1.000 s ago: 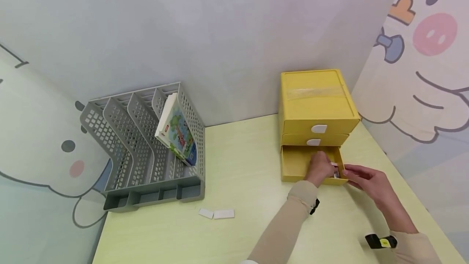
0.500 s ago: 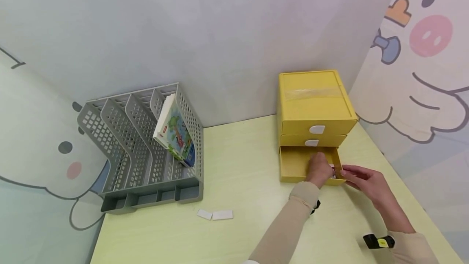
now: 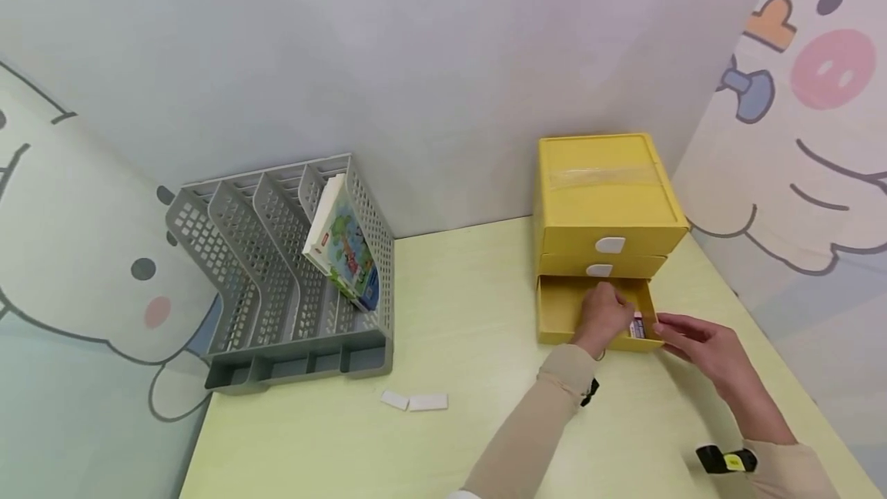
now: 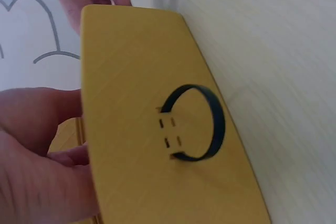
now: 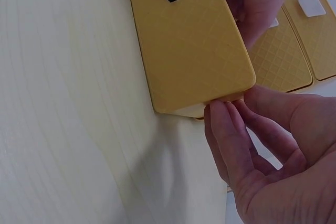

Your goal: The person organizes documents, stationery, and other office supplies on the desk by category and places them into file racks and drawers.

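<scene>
A yellow drawer (image 3: 547, 335) is pulled out at the bottom of the yellow drawer cabinet (image 3: 610, 199). My left hand (image 3: 601, 314) reaches down into it, knuckles up. In the left wrist view the drawer's front panel (image 4: 142, 61), with a dark loop handle (image 4: 218, 124), covers the fingertips, so I cannot tell whether they hold anything. To the right of that hand, inside the drawer, lies a small pink, white and dark blue block (image 3: 637, 326). My right hand (image 3: 707, 345) pinches the drawer's right front corner between thumb and fingers.
A grey file rack (image 3: 291, 360) with picture books (image 3: 346, 249) stands at the left. Two small white pieces, one shorter (image 3: 395, 400) and one longer (image 3: 428, 403), lie on the pale table (image 3: 457, 314). Walls rise behind and at both sides.
My left hand has drawn slightly away from the small block at the drawer's right side, which now shows more fully. The right hand stays at the drawer's corner.
</scene>
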A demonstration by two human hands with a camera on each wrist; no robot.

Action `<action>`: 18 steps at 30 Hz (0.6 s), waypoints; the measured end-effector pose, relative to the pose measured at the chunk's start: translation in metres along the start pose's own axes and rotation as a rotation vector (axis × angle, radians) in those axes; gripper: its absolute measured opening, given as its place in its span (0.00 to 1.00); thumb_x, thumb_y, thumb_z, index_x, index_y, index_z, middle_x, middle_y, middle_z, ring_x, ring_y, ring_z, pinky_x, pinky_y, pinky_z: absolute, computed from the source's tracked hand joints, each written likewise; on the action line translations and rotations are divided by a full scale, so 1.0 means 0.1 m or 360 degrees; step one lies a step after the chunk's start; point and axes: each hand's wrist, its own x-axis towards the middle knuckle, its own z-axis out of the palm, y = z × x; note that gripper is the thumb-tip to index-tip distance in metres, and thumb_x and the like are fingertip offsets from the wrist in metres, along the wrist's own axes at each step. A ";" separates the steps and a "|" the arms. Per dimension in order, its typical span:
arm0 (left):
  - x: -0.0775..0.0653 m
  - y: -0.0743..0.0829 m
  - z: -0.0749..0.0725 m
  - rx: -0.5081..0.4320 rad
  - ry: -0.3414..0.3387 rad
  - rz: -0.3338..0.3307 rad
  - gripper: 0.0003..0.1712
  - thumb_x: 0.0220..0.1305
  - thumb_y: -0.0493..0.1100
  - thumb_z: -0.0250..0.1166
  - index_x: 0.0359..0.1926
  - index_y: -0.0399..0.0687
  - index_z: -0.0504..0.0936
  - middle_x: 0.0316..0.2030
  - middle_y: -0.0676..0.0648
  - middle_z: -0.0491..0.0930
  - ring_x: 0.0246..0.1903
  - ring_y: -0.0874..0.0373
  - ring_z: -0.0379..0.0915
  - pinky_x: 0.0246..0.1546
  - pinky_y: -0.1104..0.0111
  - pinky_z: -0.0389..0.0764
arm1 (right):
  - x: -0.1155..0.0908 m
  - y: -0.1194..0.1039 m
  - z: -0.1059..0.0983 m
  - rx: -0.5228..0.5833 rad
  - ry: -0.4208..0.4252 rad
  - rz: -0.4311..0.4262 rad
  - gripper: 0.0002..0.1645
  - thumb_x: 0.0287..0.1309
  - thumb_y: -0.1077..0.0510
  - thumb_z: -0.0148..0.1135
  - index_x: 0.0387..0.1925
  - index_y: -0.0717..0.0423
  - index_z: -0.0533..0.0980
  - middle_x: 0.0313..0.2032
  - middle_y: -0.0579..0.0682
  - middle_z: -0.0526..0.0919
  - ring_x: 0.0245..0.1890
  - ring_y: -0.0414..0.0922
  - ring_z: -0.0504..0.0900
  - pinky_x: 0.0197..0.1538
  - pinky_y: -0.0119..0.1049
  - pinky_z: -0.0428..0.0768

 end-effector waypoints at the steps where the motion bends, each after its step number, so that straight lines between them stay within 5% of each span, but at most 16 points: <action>1: -0.01 0.00 -0.02 -0.0016 -0.0002 0.0013 0.07 0.61 0.38 0.73 0.27 0.42 0.86 0.24 0.54 0.77 0.26 0.63 0.69 0.29 0.74 0.74 | 0.00 0.00 0.00 0.0007 -0.0002 -0.0001 0.28 0.68 0.58 0.68 0.61 0.75 0.75 0.40 0.30 0.85 0.39 0.33 0.87 0.42 0.33 0.86; 9: -0.10 -0.04 -0.29 -0.0151 0.0003 0.0218 0.04 0.62 0.38 0.72 0.29 0.46 0.87 0.24 0.57 0.80 0.24 0.68 0.71 0.27 0.78 0.73 | 0.01 0.02 -0.01 0.0023 0.0004 -0.0003 0.29 0.67 0.58 0.68 0.60 0.76 0.75 0.39 0.29 0.85 0.39 0.32 0.87 0.42 0.33 0.86; 18: -0.19 -0.17 -0.54 -0.0337 -0.0062 0.0322 0.05 0.65 0.40 0.71 0.32 0.46 0.88 0.25 0.57 0.82 0.24 0.71 0.73 0.29 0.78 0.75 | 0.00 0.02 -0.02 0.0021 -0.0017 0.0008 0.29 0.67 0.55 0.69 0.61 0.73 0.76 0.40 0.28 0.85 0.39 0.32 0.87 0.43 0.33 0.86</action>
